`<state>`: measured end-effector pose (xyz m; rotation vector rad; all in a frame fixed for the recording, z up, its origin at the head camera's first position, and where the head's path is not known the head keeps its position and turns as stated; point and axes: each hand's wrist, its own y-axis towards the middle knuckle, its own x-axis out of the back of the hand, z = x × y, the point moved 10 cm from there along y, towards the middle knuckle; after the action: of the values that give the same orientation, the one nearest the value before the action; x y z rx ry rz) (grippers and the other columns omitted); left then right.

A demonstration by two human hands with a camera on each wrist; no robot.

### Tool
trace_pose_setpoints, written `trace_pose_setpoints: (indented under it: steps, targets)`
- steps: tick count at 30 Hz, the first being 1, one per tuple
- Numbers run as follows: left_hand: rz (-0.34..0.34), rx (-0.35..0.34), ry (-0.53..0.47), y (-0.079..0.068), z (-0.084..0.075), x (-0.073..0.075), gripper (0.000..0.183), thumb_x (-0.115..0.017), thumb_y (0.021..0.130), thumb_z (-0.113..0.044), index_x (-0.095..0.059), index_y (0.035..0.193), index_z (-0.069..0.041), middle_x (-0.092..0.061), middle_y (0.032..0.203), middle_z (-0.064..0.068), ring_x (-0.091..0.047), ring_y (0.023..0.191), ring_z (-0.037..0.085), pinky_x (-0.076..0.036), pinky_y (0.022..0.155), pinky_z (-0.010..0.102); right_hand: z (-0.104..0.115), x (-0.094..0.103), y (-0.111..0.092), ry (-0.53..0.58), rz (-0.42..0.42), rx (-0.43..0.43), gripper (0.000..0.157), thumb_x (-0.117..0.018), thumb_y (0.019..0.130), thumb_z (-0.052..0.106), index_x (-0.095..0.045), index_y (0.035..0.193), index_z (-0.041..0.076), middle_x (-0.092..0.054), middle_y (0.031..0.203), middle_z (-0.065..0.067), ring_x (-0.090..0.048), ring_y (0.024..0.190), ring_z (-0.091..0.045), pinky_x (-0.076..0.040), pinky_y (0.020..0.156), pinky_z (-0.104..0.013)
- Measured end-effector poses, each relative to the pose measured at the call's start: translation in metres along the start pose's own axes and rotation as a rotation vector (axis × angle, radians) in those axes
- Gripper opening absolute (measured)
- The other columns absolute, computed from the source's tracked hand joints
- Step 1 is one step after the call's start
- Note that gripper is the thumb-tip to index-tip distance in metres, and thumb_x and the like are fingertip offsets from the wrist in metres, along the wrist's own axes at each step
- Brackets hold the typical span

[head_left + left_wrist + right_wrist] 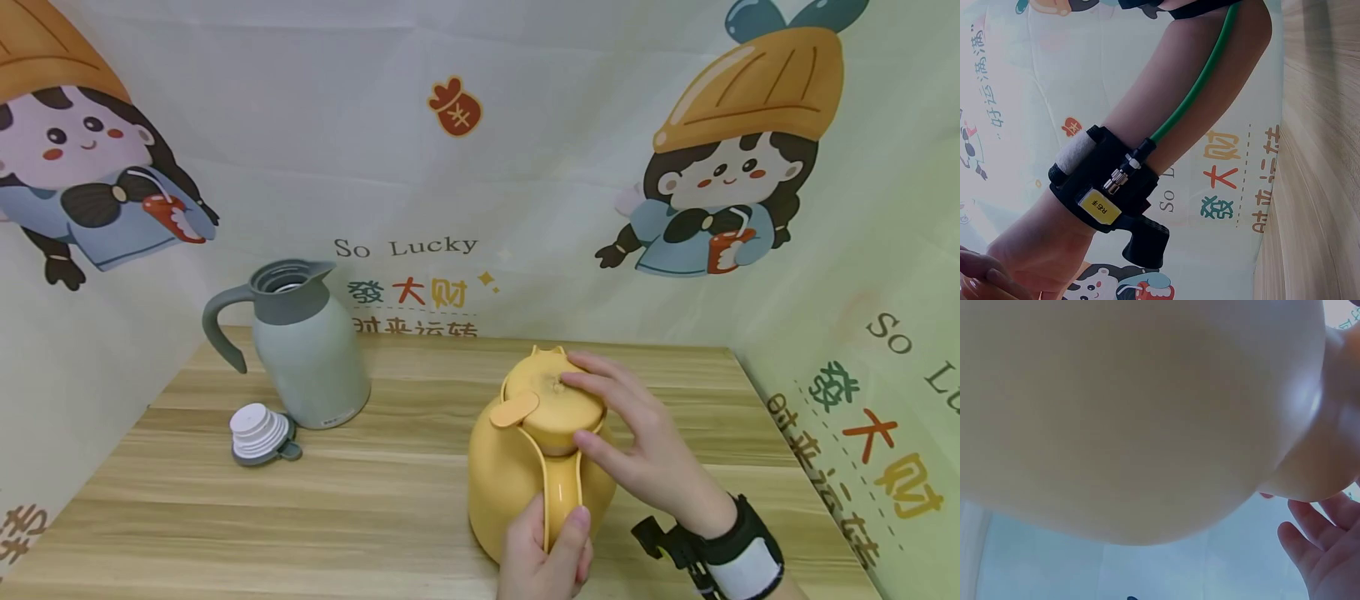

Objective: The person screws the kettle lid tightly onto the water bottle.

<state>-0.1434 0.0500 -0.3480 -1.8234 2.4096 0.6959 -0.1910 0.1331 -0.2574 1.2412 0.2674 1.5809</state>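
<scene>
A yellow insulated jug [495,492] stands at the front right of the table in the head view. My left hand [547,546] grips its handle [562,492], the thumb lying along the near side. Over the right part of the jug's lid [555,400] is my right hand [648,437], fingers spread. One fingertip rests on the lid's top and the thumb touches its near edge. In the right wrist view, the jug's body [1147,412] fills most of the picture; spread fingers [1316,531] show beside its neck. My right forearm [1185,94] crosses the left wrist view.
A grey-green insulated jug [315,358] stands at the back left, its mouth uncovered. Beside it, a grey lid with a white stopper [258,433] lies stopper up on the wooden table [375,517]. A printed cloth [540,167] hangs behind and at both sides.
</scene>
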Motion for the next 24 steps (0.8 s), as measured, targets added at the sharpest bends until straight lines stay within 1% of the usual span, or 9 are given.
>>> trace_pose_setpoints:
  steps: [3,6,7,10,14,16,18,21,24]
  targets:
    - [0.008,-0.009,-0.005,0.000,0.000,-0.001,0.023,-0.045,0.097,-0.006,-0.042,0.077,0.005,-0.036,0.049,0.024,-0.034,0.041,0.004,-0.027,0.038,0.014,0.014,0.005,0.003,-0.001,-0.027,0.009,0.042,-0.058,0.091,0.033,-0.053,0.122,0.005,-0.044,0.131,-0.017,-0.039,0.120,-0.031,-0.031,0.100,-0.026]
    - [0.015,-0.021,-0.011,0.001,0.000,-0.001,0.022,-0.045,0.097,-0.006,-0.042,0.078,0.005,-0.036,0.049,0.024,-0.035,0.041,0.004,-0.027,0.037,0.014,0.026,0.010,0.006,-0.010,-0.049,0.010,0.037,-0.062,0.088,0.021,-0.055,0.118,0.000,-0.046,0.127,-0.019,-0.042,0.117,-0.033,-0.032,0.099,-0.024]
    - [0.015,-0.024,-0.012,0.001,0.000,-0.001,0.022,-0.045,0.097,-0.006,-0.042,0.078,0.005,-0.036,0.049,0.024,-0.035,0.041,0.004,-0.027,0.037,0.014,0.026,0.011,0.006,-0.016,-0.056,0.008,0.037,-0.063,0.086,0.019,-0.055,0.117,0.000,-0.047,0.127,-0.019,-0.042,0.116,-0.032,-0.033,0.098,-0.024]
    - [0.016,-0.033,-0.017,0.002,0.000,-0.001,0.022,-0.045,0.096,-0.005,-0.042,0.078,0.005,-0.036,0.048,0.024,-0.035,0.041,0.004,-0.027,0.036,0.015,0.020,0.012,0.002,-0.040,-0.082,0.006,0.036,-0.064,0.084,0.018,-0.057,0.115,0.003,-0.049,0.125,-0.016,-0.044,0.114,-0.030,-0.035,0.097,-0.023]
    - [0.020,-0.042,-0.025,0.002,0.000,-0.002,0.021,-0.044,0.096,-0.004,-0.042,0.078,0.005,-0.036,0.048,0.024,-0.034,0.040,0.005,-0.026,0.035,0.015,0.014,0.015,-0.003,-0.069,-0.131,0.024,0.036,-0.062,0.087,0.030,-0.059,0.112,0.005,-0.052,0.119,-0.014,-0.047,0.110,-0.029,-0.036,0.096,-0.023]
    - [0.023,-0.045,-0.028,0.002,0.000,-0.002,0.021,-0.044,0.096,-0.004,-0.042,0.078,0.005,-0.036,0.048,0.023,-0.034,0.040,0.005,-0.026,0.035,0.015,0.016,0.018,-0.003,-0.084,-0.151,0.030,0.036,-0.061,0.088,0.034,-0.060,0.110,0.004,-0.054,0.116,-0.014,-0.048,0.108,-0.029,-0.036,0.095,-0.024]
    - [0.027,-0.059,-0.030,0.002,-0.001,-0.002,0.020,-0.044,0.096,-0.003,-0.042,0.078,0.005,-0.036,0.048,0.023,-0.034,0.040,0.005,-0.026,0.034,0.016,0.009,0.017,-0.008,-0.101,-0.164,0.027,0.038,-0.059,0.089,0.039,-0.061,0.110,0.008,-0.054,0.116,-0.011,-0.048,0.108,-0.028,-0.037,0.095,-0.025]
    - [0.028,-0.072,-0.031,0.002,-0.002,-0.002,0.020,-0.043,0.096,-0.003,-0.042,0.077,0.005,-0.036,0.047,0.023,-0.034,0.040,0.005,-0.027,0.034,0.016,0.006,0.018,-0.011,-0.123,-0.177,0.022,0.037,-0.059,0.089,0.041,-0.063,0.109,0.011,-0.055,0.114,-0.009,-0.048,0.107,-0.026,-0.037,0.093,-0.025]
    - [0.025,-0.077,-0.027,0.002,-0.003,-0.002,0.020,-0.044,0.096,-0.002,-0.042,0.077,0.005,-0.036,0.047,0.022,-0.034,0.040,0.005,-0.027,0.034,0.016,0.009,0.019,-0.011,-0.137,-0.197,0.033,0.036,-0.058,0.089,0.042,-0.064,0.106,0.011,-0.056,0.110,-0.008,-0.048,0.104,-0.025,-0.037,0.091,-0.025]
